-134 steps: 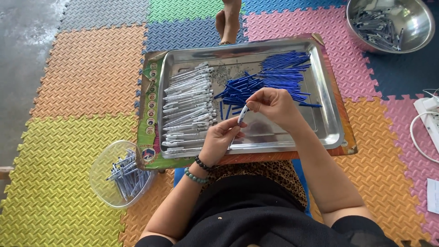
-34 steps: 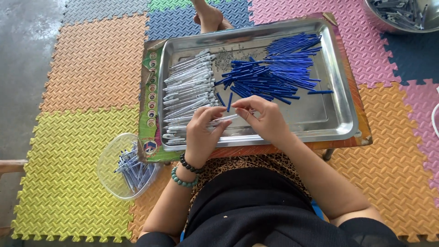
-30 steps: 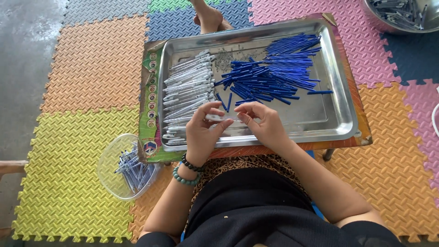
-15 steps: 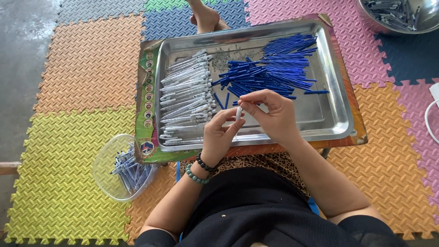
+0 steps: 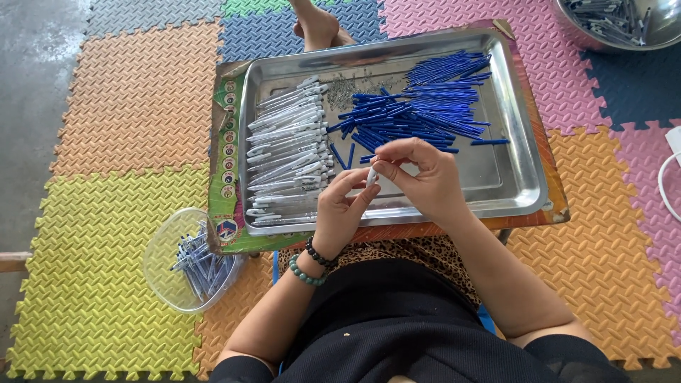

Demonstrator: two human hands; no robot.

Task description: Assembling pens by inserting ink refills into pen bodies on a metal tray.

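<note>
My left hand (image 5: 342, 207) and my right hand (image 5: 420, 175) meet over the near edge of a steel tray (image 5: 521, 152). Between the fingertips of both hands is a small white pen barrel (image 5: 372, 176), held nearly upright. In the tray lie a pile of white pen barrels (image 5: 287, 152) on the left and a heap of blue refills (image 5: 418, 110) in the middle and right. A scatter of tiny metal springs (image 5: 342, 91) sits at the tray's far side. A beaded bracelet circles my left wrist.
A clear plastic bowl (image 5: 186, 261) with several assembled pens stands on the foam mats at my left. A steel bowl (image 5: 616, 21) with more pens is at the far right. Someone's bare foot (image 5: 317, 25) rests beyond the tray. A white cable (image 5: 667, 177) lies at the right edge.
Both hands lifted a white barrel from the tray's near edge and brought it upright between the fingertips; the view shifted slightly.
</note>
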